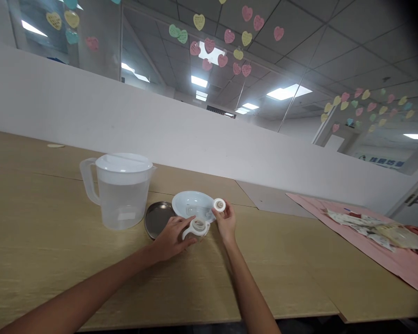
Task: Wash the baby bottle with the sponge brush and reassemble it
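Note:
My left hand [170, 239] is closed round a small clear bottle [199, 227] that has a white collar with a side loop. The bottle's mouth is uncovered and faces up. In my right hand [227, 224] a round white cap [219, 205] is pinched between the fingers, its hollow underside turned towards me. Just behind the bottle stands a pale blue bowl [184, 199], with something clear inside that I cannot make out. A round metal tray [155, 220] lies left of the bowl, partly covered by my left hand.
A lidded plastic pitcher [123, 199] holding clear liquid stands left of the metal tray. At the right, a pink cloth [337, 227] carries a crumpled wrapper [386, 234]. A white wall [195, 139] with glass above borders the wooden table [73, 260].

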The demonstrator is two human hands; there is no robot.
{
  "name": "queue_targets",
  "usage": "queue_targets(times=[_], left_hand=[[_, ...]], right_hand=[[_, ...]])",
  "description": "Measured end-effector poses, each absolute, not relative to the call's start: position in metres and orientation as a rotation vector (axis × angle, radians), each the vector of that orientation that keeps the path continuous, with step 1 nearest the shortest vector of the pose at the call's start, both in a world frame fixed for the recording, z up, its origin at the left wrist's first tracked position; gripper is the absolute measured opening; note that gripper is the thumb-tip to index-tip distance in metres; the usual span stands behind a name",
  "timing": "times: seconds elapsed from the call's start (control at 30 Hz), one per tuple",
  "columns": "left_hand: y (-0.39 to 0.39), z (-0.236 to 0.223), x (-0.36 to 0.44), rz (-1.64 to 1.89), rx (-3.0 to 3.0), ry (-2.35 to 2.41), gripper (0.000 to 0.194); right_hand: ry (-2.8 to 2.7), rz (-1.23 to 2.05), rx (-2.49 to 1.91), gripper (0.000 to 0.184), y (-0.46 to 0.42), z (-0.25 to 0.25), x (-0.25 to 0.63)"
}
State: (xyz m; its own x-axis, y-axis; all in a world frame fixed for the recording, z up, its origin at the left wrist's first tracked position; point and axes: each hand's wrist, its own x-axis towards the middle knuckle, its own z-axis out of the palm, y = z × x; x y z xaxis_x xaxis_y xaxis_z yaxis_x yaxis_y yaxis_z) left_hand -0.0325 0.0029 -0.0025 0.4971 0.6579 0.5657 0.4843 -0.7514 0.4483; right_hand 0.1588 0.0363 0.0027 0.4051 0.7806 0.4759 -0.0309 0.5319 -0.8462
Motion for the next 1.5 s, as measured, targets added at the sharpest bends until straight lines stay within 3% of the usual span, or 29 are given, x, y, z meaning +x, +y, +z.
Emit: queue_targets(times=[0.33,0.83,1.13,1.5], left_hand=[[0.002,-0.001,-0.032,1.084,2.511,0.944,0.054],[0.003,-0.003,-0.032,1.073,2.555,0.96,0.054],[0.002,-0.003,-0.033,1.081,2.565,0.964,0.053],[0.002,-0.002,-0.034,1.091,2.591,0.963,0.053]], right_hand=[[-1.615,0.097,-1.288,0.038,0.035,-0.005,0.169],[-1.522,-0.005,-1.195,0.034,0.03,0.002,0.171],[-1.41,0.131,-1.233,0.035,0.032,-0.003,0.175],[-1.451,-0.082,-1.319,0.025,0.031,-0.004,0.175]])
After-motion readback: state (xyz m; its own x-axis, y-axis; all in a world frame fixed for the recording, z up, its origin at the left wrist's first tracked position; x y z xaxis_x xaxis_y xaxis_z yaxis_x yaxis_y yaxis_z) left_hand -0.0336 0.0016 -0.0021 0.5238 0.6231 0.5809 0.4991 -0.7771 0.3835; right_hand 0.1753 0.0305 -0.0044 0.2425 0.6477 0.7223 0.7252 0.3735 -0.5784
